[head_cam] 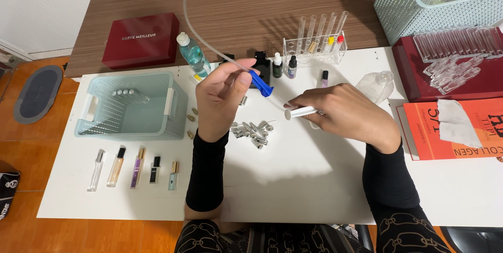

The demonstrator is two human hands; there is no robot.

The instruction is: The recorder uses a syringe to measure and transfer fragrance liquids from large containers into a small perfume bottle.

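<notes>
Five spray bottles (135,167) in a row at lower left, two baskets (131,105), one tube rack (314,48) holding five tubes (320,26) at upper centre, two dropper bottles (284,66), one red box (141,40), two hands (220,98).

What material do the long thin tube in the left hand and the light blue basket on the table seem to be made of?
The tube looks like soft clear plastic or silicone: it is see-through and bends in a curve above the left hand. The basket looks like rigid moulded plastic, matte pale blue, with a regular grid of small holes in its walls.
</notes>
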